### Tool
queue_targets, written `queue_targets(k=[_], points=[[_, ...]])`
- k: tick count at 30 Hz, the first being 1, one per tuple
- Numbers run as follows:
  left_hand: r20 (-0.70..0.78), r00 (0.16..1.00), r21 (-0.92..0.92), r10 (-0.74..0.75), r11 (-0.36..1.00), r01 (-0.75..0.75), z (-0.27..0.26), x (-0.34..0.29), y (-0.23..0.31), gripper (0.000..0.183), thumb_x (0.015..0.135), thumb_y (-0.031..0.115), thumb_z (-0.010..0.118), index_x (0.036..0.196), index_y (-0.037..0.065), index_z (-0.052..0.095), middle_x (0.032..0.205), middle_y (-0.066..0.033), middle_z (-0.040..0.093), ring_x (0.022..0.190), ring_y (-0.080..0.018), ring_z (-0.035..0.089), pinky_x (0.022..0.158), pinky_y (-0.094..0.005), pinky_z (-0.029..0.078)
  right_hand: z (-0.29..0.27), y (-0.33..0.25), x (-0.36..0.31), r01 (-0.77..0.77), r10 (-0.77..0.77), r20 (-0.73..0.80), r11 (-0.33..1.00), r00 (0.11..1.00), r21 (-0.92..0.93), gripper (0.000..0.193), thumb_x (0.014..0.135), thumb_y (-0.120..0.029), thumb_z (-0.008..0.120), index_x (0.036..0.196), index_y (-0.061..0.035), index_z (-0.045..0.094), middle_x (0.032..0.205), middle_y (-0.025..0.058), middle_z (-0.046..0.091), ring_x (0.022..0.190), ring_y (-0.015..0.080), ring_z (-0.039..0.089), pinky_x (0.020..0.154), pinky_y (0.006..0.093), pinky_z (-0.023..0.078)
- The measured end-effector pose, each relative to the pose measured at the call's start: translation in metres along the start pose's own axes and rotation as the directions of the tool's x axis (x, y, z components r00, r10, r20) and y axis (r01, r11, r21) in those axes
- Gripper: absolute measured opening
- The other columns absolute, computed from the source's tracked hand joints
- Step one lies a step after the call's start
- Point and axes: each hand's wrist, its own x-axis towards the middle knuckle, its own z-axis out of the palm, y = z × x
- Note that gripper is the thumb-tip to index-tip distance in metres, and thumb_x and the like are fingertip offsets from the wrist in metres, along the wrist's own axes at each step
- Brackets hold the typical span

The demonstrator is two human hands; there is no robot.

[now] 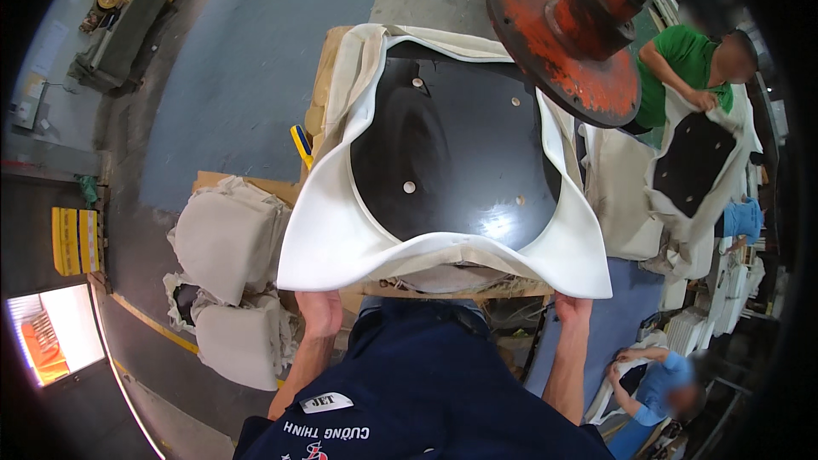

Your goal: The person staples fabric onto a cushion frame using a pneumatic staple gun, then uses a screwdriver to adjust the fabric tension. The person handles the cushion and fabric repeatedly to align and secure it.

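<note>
A seat cushion lies in front of me, upside down by the look of it. Its base is a dark glossy panel with a few pale round spots. White foam sheeting wraps over the panel's edges and flares into two wide near corners. Beige fabric shows around the foam at the far and left sides and under the near edge. My left hand grips the near left corner of the foam from beneath. At the near right corner, my right hand does likewise. The foam hides the fingers of both hands.
A worn red disc-shaped press head hangs over the far right corner. Beige cushions are stacked at left. A yellow-handled tool sits by the table's left edge. Two co-workers, in green and light blue, handle similar covers at right.
</note>
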Motion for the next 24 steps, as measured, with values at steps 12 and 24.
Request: queue_targets(k=[12,24], points=[[-0.136,0.989,-0.132,0.057,0.988,-0.075,0.113,0.068,-0.001,0.042,0.105,0.036,0.043,0.126,0.005,0.06,0.12,-0.0099,0.065,0.11,-0.0235,0.065,0.093,-0.0388,0.055,0.134,0.045,0.036,0.508,-0.492,0.129,0.832,0.861,-0.222,0.056,0.107,-0.043,0.044,0.133,0.004,0.059,0.117,0.0134,0.068,0.105,0.0241,0.067,0.091,0.0349,0.053],[-0.073,0.952,0.374,0.297,0.893,-0.25,0.137,0.063,-0.009,0.037,0.099,0.029,0.063,0.12,-0.002,0.06,0.106,-0.0057,0.066,0.092,-0.0144,0.06,0.082,-0.0325,0.049,0.126,0.02,0.042,0.096,-0.032,0.439,0.988,0.898,-0.123,0.044,0.097,-0.035,0.065,0.127,-0.0027,0.057,0.107,0.0095,0.069,0.089,0.0226,0.071,0.077,0.0406,0.062]])
